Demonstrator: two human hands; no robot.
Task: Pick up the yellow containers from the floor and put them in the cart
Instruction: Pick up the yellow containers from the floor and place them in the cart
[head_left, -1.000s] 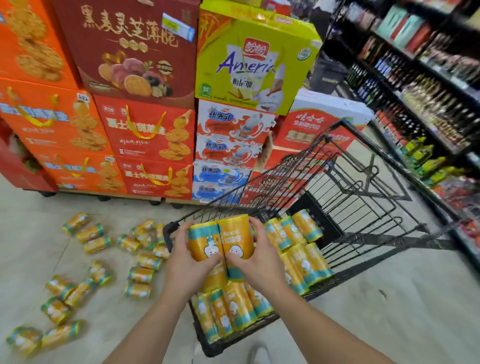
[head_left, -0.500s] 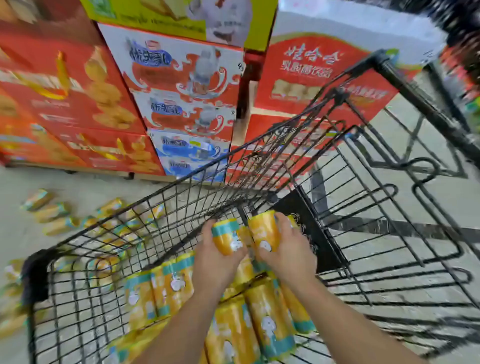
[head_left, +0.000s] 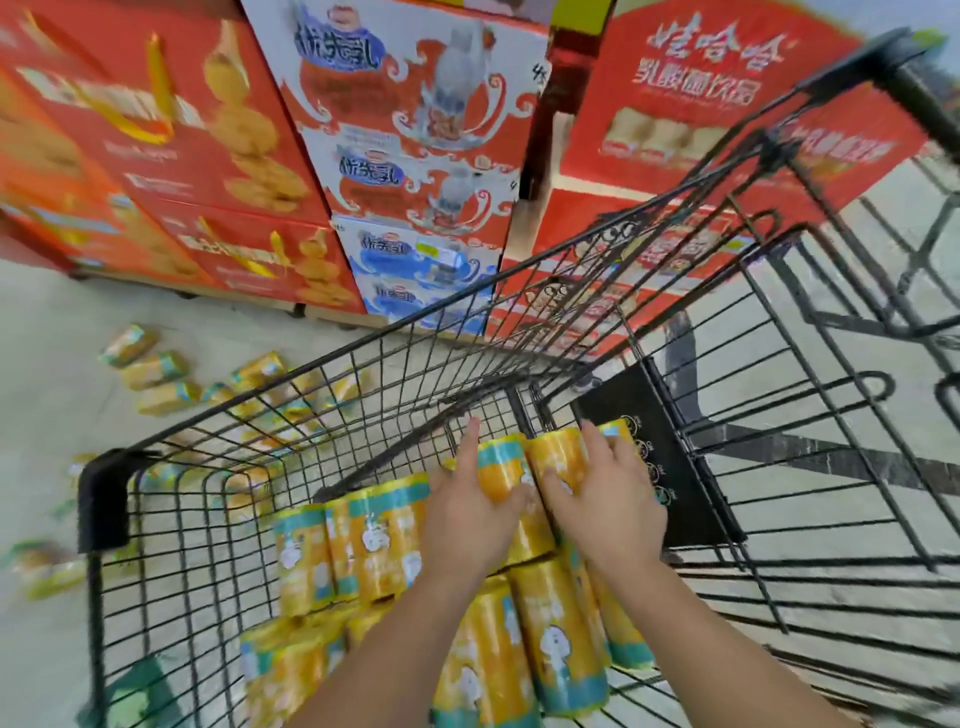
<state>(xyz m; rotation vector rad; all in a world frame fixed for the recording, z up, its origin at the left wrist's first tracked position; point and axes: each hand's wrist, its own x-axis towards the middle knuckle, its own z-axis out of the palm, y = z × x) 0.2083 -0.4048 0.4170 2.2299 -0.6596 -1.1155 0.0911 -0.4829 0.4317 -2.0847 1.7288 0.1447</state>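
Note:
The black wire cart (head_left: 104, 499) fills the lower middle of the head view. Several yellow containers with teal bands lie inside it (head_left: 374, 540). My left hand (head_left: 467, 514) grips one yellow container (head_left: 501, 467) low in the basket, thumb wrapped round its side. Beside it, my right hand (head_left: 608, 499) holds a second yellow container (head_left: 558, 457), fingers spread over its top. Both containers sit side by side on the pile near the cart's front wall. Several more yellow containers (head_left: 150, 371) lie scattered on the floor to the left, partly seen through the wire.
Stacked red and orange gift boxes (head_left: 218, 130), white-and-blue milk cartons (head_left: 415, 130) and a red drink carton (head_left: 701, 93) stand right behind the cart. A black flap (head_left: 649, 457) lies in the basket to the right of my hands. Pale floor spreads left and right.
Both hands have carried their two containers from above the cart's rim down into the basket and onto the pile. My view has moved closer over the cart.

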